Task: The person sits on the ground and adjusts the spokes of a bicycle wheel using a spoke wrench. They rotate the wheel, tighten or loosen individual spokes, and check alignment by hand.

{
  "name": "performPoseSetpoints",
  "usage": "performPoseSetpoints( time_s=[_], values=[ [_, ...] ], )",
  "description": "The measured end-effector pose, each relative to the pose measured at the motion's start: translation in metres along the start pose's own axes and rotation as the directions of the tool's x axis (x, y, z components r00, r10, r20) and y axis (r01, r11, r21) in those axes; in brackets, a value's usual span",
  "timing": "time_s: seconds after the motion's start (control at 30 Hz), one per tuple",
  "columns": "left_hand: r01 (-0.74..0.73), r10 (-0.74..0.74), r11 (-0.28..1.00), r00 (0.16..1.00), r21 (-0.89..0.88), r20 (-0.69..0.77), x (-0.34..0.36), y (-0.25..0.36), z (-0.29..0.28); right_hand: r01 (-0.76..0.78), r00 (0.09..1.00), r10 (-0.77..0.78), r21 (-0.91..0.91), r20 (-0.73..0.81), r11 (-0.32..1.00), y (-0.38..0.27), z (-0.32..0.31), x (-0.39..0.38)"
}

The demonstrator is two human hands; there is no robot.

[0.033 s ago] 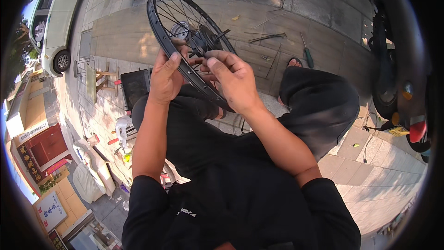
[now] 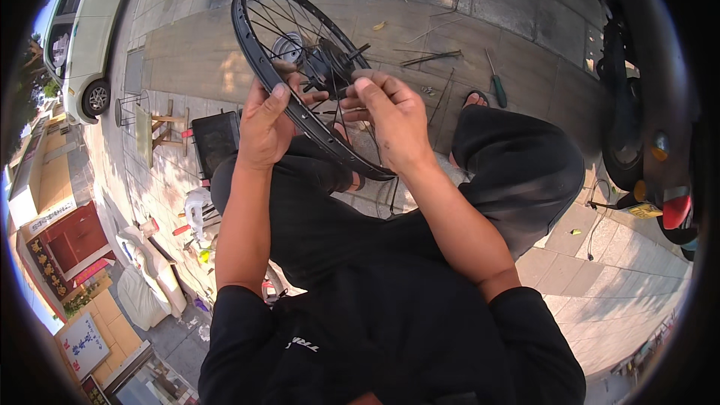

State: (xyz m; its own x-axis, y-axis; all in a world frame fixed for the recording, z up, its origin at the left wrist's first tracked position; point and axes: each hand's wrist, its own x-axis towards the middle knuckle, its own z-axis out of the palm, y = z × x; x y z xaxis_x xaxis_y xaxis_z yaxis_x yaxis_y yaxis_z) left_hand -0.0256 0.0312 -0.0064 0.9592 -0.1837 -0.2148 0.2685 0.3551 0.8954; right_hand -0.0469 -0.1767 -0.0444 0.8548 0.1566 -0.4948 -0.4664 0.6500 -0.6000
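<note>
A black spoked wheel [image 2: 259,56] stands tilted in front of me, above my knees. My left hand [image 2: 268,118] is closed round its left rim, thumb on the outer side and fingers reaching inside toward the spokes. The dark hub [image 2: 330,67] sits in the middle with its axle sticking out to the right. Beside the hub, my right hand [image 2: 394,116] has thumb and index finger together in a pinch, the other fingers curled near the spokes. Whatever those fingertips hold is too small to make out.
On the paving lie loose thin dark rods [image 2: 431,58], a green-handled screwdriver [image 2: 498,88] and a round silvery part [image 2: 288,46] behind the wheel. A black box [image 2: 217,142] and small wooden stool [image 2: 169,129] are at left. A parked scooter [image 2: 660,142] stands at right.
My right hand has moved a little to the right, away from the hub. The wheel, with my left hand on it, has shifted slightly left.
</note>
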Motion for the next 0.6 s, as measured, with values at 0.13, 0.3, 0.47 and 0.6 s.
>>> performPoseSetpoints(
  time_s=[0.13, 0.3, 0.47, 0.6],
  values=[
    [0.021, -0.021, 1.000, 0.999, -0.008, 0.039, 0.011, 0.006, 0.010, 0.045, 0.847, 0.102, 0.261, -0.522, 0.964, -0.017, -0.110, 0.106],
    [0.074, -0.081, 0.995, 0.991, 0.070, 0.103, 0.020, 0.008, 0.013, -0.329, 0.906, -0.233, -0.935, -0.353, 0.134, 0.044, -0.259, 0.194],
    [0.009, -0.013, 0.988, 1.000, 0.157, 0.023, 0.014, 0.011, 0.021, -0.188, 0.982, -0.042, -0.945, -0.184, -0.268, 0.092, -0.288, 0.198],
    [0.048, -0.049, 0.988, 0.999, 0.143, 0.004, 0.014, 0.011, 0.022, -0.209, 0.977, -0.005, -0.948, -0.214, -0.239, 0.111, -0.291, 0.207]
  ],
)
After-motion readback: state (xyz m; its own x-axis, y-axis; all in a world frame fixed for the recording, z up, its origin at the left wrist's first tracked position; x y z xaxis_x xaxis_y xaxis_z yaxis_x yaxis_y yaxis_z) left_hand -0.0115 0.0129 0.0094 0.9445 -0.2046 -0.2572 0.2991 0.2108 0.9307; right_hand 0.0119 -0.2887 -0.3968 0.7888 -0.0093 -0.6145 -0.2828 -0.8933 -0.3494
